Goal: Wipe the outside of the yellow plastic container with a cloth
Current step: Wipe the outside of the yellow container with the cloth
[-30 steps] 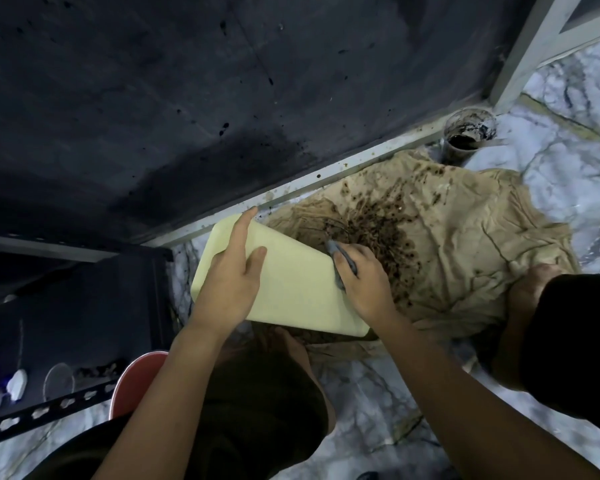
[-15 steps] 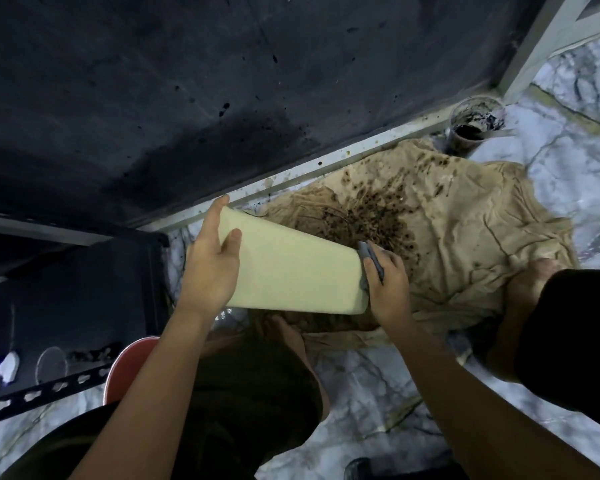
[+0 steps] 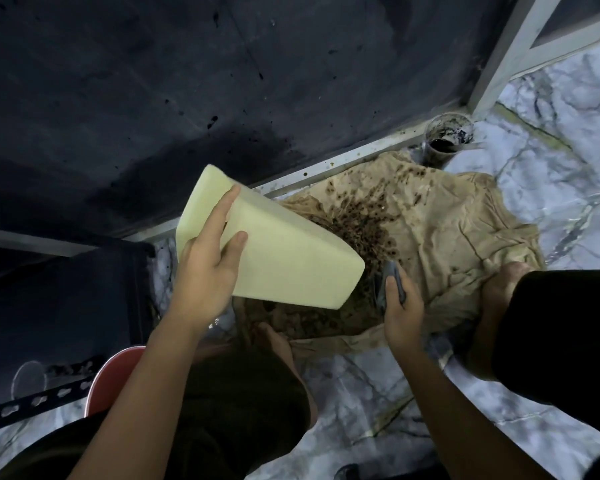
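Observation:
The yellow plastic container (image 3: pixel 291 258) is a pale rectangular tub, held tilted above the floor with its closed end up to the left. My left hand (image 3: pixel 208 261) grips its upper left part, fingers spread over two faces. My right hand (image 3: pixel 400 306) is to the right of the container's lower corner and apart from it. It is closed around a small grey cloth (image 3: pixel 390 278), which sticks out above the fingers. The container's opening faces down and is hidden.
A stained tan sheet (image 3: pixel 447 230) with dark spots lies on the marble floor (image 3: pixel 361 393) under the container. A dirty cup (image 3: pixel 447 140) stands by the white frame (image 3: pixel 361 154). My knees and feet flank the sheet. A red bowl (image 3: pixel 108 379) sits lower left beside a dark rack.
My left hand has turned the container, lifting its left end so another face shows. My right hand with the cloth came off the container's right end and moved down and right.

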